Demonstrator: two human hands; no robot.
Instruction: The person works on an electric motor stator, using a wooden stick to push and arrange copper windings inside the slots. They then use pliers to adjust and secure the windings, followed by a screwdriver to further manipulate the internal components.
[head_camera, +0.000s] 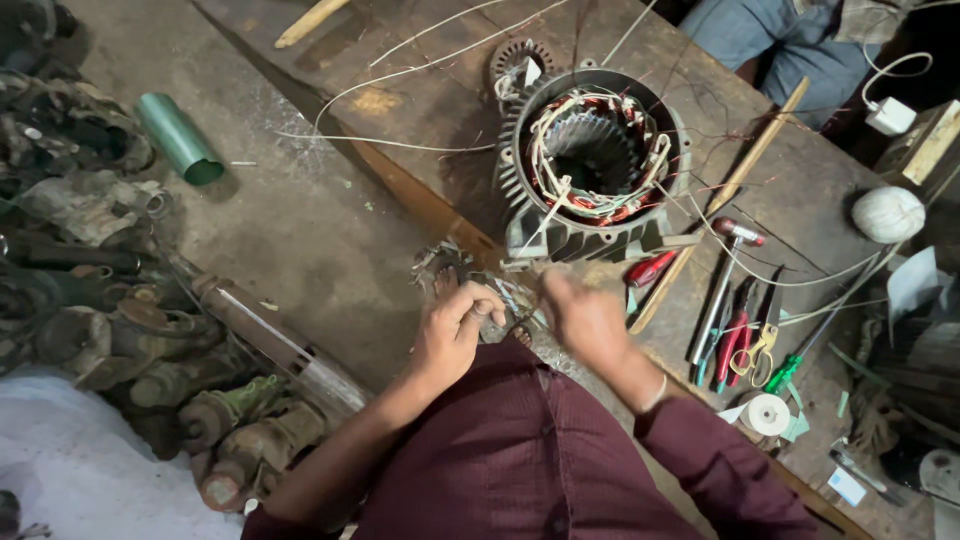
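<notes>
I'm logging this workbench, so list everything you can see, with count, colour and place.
motor stator: one, grey, copper windings, bench centre
hammer: one, metal, right of stator
pliers: one, red handles, beside hammer
screwdriver: one, green handle, right
tape roll: one, white, bench edge
string ball: one, white, far right
green tube: one, floor left
old motor parts: a pile, rusty, floor left
left hand: fingers curled on wires
right hand: beside it, at the wires

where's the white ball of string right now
In the head view, the white ball of string sits far right on the wooden workbench, beyond the hammer.
</notes>
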